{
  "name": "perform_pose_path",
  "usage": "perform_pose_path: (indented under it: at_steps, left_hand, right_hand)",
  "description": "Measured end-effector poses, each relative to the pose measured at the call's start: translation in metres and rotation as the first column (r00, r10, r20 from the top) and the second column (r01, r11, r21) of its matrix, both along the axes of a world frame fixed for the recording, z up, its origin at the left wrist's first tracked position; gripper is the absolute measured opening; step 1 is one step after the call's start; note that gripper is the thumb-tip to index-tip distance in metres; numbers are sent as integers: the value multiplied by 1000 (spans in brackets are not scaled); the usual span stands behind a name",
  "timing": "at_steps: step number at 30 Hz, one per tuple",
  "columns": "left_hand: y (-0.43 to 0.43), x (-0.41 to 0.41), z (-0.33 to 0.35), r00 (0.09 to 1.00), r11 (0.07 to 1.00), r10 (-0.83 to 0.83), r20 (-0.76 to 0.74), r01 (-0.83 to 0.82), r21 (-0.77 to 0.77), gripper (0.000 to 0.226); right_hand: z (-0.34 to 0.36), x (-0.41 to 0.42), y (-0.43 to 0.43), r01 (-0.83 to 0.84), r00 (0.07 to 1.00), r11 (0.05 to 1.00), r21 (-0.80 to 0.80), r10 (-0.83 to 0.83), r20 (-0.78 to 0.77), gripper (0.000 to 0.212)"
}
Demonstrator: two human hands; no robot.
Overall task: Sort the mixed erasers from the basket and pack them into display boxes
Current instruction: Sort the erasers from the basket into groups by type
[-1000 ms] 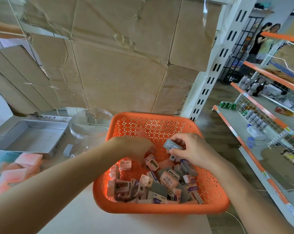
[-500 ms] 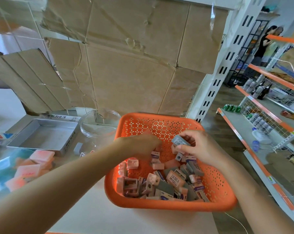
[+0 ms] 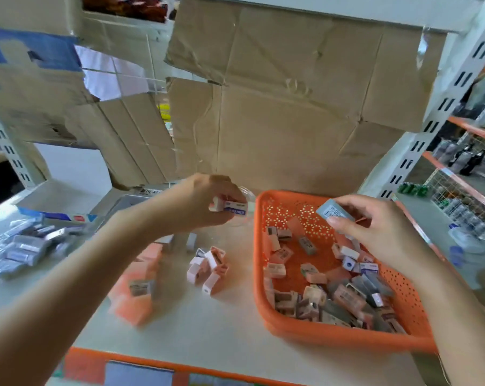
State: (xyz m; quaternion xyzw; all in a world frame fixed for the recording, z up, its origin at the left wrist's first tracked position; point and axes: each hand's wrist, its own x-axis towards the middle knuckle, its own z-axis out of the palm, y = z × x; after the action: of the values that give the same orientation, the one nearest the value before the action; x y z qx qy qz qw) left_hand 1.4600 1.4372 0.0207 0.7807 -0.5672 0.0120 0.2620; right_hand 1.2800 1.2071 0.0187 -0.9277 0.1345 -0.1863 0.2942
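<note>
Head view (only 1 view available).

- Orange perforated plastic basket (image 3: 259,246) at 4 o'clock of the frame, on the pale tabletop (image 3: 207,335). A loose heap of mixed pink and grey erasers (image 3: 344,296) is banked toward its near-right side.
- Left hand (image 3: 202,203) at 9 o'clock of the basket, clear of its rim. Its fingers curl round 1 pink eraser with a blue printed sleeve (image 3: 231,208).
- Right hand (image 3: 380,235) over the basket's 1 o'clock corner. It pinches 1 grey-blue block eraser (image 3: 333,211) between thumb and fingertips.
- Probably sorted piles:
  - small pile of pink erasers (image 3: 207,267) at 6 o'clock of the left hand
  - blurred pink stack (image 3: 138,285) at 7 o'clock of the left hand
  - grey wrapped pieces (image 3: 21,246) at frame 9 o'clock
- Open grey display box (image 3: 129,200) behind the left wrist, mostly hidden; contents cannot be told.

Handling estimate: the pieces look light, small, firm with slight give, and not fragile. The sleeves are likely slick and may slide off, so pinch across the 2 long faces at mid-length, taking in the rubber too. 1 per hand seems safe; scooping risks mixing colours.
</note>
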Motion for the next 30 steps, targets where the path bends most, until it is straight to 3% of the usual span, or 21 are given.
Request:
perform_pose_path:
  at_steps: [13, 16, 20, 30]
  left_hand:
    - [147, 62, -25, 998, 998, 52, -34, -51, 34, 25]
    - [174, 79, -32, 995, 997, 81, -61, -80, 15, 28]
    - [204, 97, -41, 994, 996, 83, -75, -81, 27, 27]
    - [262, 133, -61, 984, 971, 172, -43, -162, 176, 22]
  right_hand:
    - [-9, 72, 138, -98, 994, 990, 105, 93, 57, 25]
    - [-21, 86, 166, -77, 997, 989, 128, 78, -4, 27]
    - [-36, 98, 202, -59, 992, 960, 274, 89, -95, 19]
    - [-77, 133, 256, 20, 984, 996, 82, -5, -176, 14]
